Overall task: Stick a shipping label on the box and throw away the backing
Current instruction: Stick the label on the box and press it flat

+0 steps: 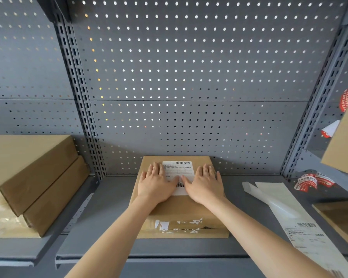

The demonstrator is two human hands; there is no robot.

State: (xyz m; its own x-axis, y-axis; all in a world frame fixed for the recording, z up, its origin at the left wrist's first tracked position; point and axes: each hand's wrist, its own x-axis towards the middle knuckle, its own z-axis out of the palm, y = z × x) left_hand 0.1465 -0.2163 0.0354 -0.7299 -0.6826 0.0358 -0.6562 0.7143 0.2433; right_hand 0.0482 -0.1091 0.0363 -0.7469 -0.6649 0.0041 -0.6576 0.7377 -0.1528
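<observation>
A brown cardboard box point(181, 209) lies flat on the grey shelf point(109, 227) in front of me. A white shipping label point(179, 169) with barcodes lies on its top face. My left hand point(156, 185) presses flat on the label's left side, fingers straight. My right hand point(206, 184) presses flat on its right side, thumbs nearly touching over the label's middle. The hands hide part of the label. A pale strip of backing paper point(269, 199) lies on the shelf to the right of the box, joined to another printed label point(307, 235).
Two stacked cardboard boxes point(32, 177) sit on the left shelf. A perforated grey back panel point(189, 77) stands behind. Red-and-white stickers point(311, 180) lie at the right rear, and another box corner point(346, 141) hangs in at the right. A wooden board point(340, 217) is at right.
</observation>
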